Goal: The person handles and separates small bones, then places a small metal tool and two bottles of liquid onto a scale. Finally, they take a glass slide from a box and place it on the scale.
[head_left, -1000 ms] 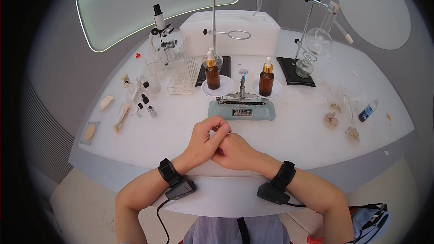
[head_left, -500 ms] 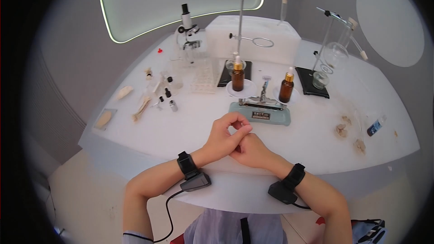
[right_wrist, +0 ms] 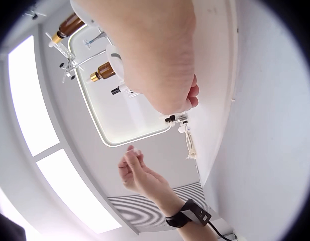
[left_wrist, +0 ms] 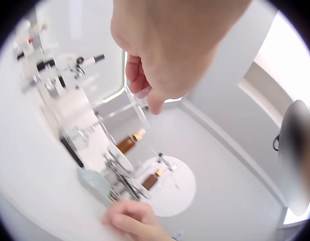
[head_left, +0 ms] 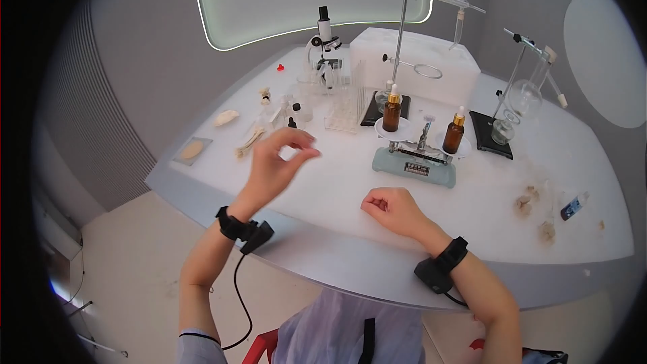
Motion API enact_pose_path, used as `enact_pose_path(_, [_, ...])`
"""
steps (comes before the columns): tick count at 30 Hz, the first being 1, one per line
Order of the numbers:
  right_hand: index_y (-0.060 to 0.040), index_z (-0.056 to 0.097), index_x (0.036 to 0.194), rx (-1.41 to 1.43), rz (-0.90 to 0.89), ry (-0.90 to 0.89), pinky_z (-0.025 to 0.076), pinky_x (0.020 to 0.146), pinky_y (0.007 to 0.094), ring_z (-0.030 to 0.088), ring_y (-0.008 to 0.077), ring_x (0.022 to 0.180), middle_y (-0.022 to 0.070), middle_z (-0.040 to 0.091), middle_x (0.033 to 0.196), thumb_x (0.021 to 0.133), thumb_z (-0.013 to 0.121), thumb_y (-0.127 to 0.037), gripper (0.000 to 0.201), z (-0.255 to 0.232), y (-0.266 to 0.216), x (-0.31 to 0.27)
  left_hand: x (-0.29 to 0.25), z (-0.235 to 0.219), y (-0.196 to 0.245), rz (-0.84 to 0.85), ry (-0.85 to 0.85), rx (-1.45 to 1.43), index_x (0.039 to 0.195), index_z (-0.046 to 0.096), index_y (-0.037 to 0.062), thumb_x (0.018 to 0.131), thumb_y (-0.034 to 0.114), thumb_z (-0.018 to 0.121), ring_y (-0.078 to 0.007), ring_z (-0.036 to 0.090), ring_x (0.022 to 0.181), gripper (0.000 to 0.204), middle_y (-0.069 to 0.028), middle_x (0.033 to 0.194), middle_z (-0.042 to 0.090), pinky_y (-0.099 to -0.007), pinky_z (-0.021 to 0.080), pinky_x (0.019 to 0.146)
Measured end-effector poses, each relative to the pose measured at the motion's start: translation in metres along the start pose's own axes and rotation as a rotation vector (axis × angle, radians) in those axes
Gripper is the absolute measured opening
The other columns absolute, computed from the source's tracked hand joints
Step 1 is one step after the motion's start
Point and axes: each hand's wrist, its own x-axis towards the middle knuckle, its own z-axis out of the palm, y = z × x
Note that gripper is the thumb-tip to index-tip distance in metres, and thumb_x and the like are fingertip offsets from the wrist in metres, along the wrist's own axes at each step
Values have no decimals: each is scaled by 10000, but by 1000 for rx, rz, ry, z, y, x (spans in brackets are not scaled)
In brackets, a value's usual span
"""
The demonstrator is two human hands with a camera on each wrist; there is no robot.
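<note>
My left hand (head_left: 273, 162) is raised over the left front of the table, its fingers and thumb curved with a gap between them and nothing held. Beyond its fingertips are a pale bone (head_left: 251, 143) and a small black-capped bottle (head_left: 298, 112). My right hand (head_left: 397, 210) rests near the table's front edge, fingers loosely curled and holding nothing. Behind it stands a pale green two-pan balance (head_left: 414, 167). Each white pan carries an amber dropper bottle, the left one (head_left: 391, 118) and the right one (head_left: 453, 139). In the right wrist view the left hand (right_wrist: 142, 175) is apart from the right.
A microscope (head_left: 325, 44) and a clear test-tube rack (head_left: 340, 121) stand at the back left. Two metal stands hold glassware, one with a round flask (head_left: 524, 98) at the right. Brownish lumps (head_left: 526, 202) and a blue-labelled bottle (head_left: 573, 207) lie on the right.
The hands, clasped together before, are now apart. My left hand has moved left and up; the right stays near the front edge. The head view has turned left.
</note>
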Motion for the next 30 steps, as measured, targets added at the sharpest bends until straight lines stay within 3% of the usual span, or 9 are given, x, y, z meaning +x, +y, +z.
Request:
enact_pose_path(1, [-9, 696, 869, 2, -24, 14, 469, 579, 273, 569, 131, 593, 70, 651, 683, 860, 688, -138, 129, 1, 1, 0, 2, -14, -16, -43, 41, 33, 843, 671, -14, 815, -9, 730, -141, 663, 856, 65, -87, 891, 709, -271, 507, 802])
enact_pose_path(5, [-10, 698, 869, 20, -10, 8, 468, 583, 268, 563, 125, 592, 67, 650, 681, 858, 690, -138, 129, 0, -2, 0, 11, -62, -87, -197, 150, 179, 888, 683, -46, 851, 13, 689, -108, 640, 822, 70, -76, 871, 710, -255, 504, 783])
enact_pose_path(7, [-34, 706, 874, 15, 31, -13, 512, 628, 327, 655, 228, 657, 122, 687, 735, 851, 665, -189, 162, -1, -3, -1, 15, -71, -113, -288, 126, 238, 871, 678, -59, 861, 23, 676, -106, 635, 794, 83, -72, 863, 708, -251, 505, 771])
enact_pose_path(10, [-29, 703, 874, 7, 15, -12, 509, 628, 323, 653, 225, 656, 120, 686, 733, 853, 665, -185, 162, -1, -1, 0, 18, -66, -138, -309, 42, 287, 873, 683, -53, 855, 15, 666, -116, 635, 764, 72, -74, 844, 703, -267, 508, 741])
enact_pose_path(14, [-26, 699, 873, 19, 13, -12, 503, 620, 319, 644, 219, 646, 114, 679, 724, 854, 664, -182, 161, -2, 1, -1, 26, -47, -151, -247, -22, 414, 886, 691, -46, 836, 9, 664, -178, 664, 746, 78, -117, 829, 705, -307, 514, 710])
enact_pose_path(16, [-1, 693, 870, 63, -1, -6, 458, 581, 254, 539, 104, 592, 52, 635, 672, 867, 690, -133, 132, -1, -1, 0, 38, -37, -155, -130, -67, 509, 871, 699, -43, 819, 0, 642, -318, 686, 769, 88, -213, 802, 687, -370, 524, 705])
enact_pose_path(19, [0, 691, 868, 69, -7, 5, 458, 581, 251, 533, 101, 592, 47, 626, 666, 869, 688, -133, 133, 1, 3, 0, 50, -27, -163, -164, -64, 538, 852, 703, -35, 801, -4, 640, -371, 675, 772, 87, -223, 797, 684, -402, 527, 711])
enact_pose_path(30, [-7, 694, 875, 53, -9, 4, 472, 581, 264, 564, 120, 591, 60, 637, 674, 864, 683, -138, 133, 1, 3, 1, 54, -12, -210, -225, -91, 723, 800, 690, -18, 772, 31, 672, -360, 684, 758, 60, -206, 771, 690, -413, 534, 723])
